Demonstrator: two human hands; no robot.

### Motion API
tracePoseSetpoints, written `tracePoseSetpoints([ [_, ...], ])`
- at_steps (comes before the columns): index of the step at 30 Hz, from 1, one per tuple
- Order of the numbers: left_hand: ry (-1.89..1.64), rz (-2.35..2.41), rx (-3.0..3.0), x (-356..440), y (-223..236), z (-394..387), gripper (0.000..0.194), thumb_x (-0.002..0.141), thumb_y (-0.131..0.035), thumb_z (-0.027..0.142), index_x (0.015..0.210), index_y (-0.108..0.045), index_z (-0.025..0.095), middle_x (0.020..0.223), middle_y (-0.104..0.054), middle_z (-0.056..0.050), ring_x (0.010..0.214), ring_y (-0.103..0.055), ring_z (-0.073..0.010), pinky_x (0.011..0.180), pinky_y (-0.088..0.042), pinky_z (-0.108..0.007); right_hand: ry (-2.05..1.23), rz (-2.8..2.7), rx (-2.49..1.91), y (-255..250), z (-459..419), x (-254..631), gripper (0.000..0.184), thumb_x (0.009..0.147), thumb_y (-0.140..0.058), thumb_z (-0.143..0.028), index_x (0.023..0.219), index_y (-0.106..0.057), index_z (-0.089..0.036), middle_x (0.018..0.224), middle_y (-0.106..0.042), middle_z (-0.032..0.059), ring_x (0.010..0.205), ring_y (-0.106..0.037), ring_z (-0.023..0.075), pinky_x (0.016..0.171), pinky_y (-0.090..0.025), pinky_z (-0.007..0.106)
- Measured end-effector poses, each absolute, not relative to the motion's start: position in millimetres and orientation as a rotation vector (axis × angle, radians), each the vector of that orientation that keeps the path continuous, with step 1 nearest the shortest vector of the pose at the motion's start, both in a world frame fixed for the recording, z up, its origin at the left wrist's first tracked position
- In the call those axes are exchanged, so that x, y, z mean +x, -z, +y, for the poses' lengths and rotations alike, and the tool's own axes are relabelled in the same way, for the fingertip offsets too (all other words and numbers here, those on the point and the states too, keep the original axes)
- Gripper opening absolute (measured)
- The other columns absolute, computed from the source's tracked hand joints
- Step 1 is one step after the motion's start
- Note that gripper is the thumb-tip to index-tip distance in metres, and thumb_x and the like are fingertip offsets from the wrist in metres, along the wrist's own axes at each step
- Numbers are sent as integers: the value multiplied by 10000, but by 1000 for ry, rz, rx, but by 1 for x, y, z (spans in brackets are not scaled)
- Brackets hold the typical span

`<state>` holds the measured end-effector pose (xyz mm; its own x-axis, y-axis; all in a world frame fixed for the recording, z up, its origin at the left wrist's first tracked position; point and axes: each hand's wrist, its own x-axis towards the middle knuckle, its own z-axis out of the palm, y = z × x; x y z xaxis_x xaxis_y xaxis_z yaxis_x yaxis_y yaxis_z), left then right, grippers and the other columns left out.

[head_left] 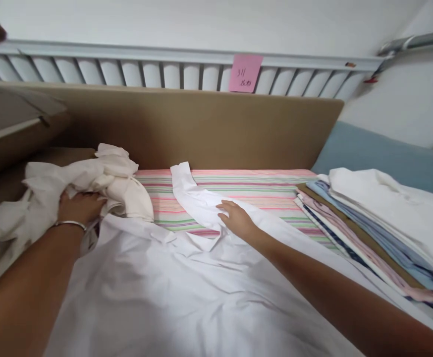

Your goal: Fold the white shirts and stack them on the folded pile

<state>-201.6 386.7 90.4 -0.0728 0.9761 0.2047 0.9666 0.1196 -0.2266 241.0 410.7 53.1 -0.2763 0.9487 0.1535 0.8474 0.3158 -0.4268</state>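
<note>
A white shirt (157, 277) lies spread over the near part of the bed, creased, with one sleeve (192, 196) stretched away from me. On that sleeve's inner edge rests my right hand (237, 219), open, its thumb and fingers apart over the fabric. My left hand (80, 210) reaches into a crumpled heap of cream-white cloth (62, 178) beside the shirt's left shoulder. A silver bangle circles that wrist. Folds hide most of the left fingers, so whether they grip any cloth cannot be made out.
A stack of folded shirts (365, 238), white on top, sits at the right on the striped sheet (239, 183). Behind it leans a blue-grey panel (387, 153). A brown board (201, 124) borders the back, below a radiator (172, 74) with a pink note (245, 73).
</note>
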Motion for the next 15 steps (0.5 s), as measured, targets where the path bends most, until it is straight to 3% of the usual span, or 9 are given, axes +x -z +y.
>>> tracePoseSetpoints([
  [4,-74,-2043,-1921,-185,-98,383,585,888,-150,470,1024,-615,142,1087,-640,-10,1035,-504,-216,942,-97,-623,-355,-2198,-1546,-53,433,237,323,819,-515,-237,1126,-599,-183,1279,-524,77,1184,-467,208,1004,-352,344],
  [6,118,-2014,-1970,-168,-106,372,672,874,-96,526,1063,-588,108,1101,-641,-12,1052,-503,-192,988,-195,-496,-346,-2177,-1586,-53,451,233,344,819,-524,-257,1148,-580,-176,1258,-538,78,1173,-473,206,992,-355,325],
  [9,253,-1913,-2294,-147,-110,348,675,797,-296,646,1190,-518,143,1226,-584,-7,1119,-481,-176,946,-316,-286,-405,-2127,-1804,-51,476,228,476,806,-551,-335,1242,-501,-151,1288,-507,109,1163,-477,227,964,-366,333],
  [12,9,-1869,-2403,-143,-105,333,565,775,-436,571,1232,-494,245,1238,-578,8,1138,-481,-195,995,-285,-358,-442,-2103,-1961,-49,494,229,649,722,-636,-372,1290,-445,-122,1325,-453,163,1197,-429,305,939,-370,406],
  [15,-93,-1913,-2227,-145,-101,330,407,842,-333,377,1098,-606,217,1060,-662,-13,1006,-548,-199,972,-311,-401,-442,-2106,-2071,-52,502,243,638,683,-656,-361,1249,-484,-123,1280,-486,165,1158,-456,329,875,-404,412],
])
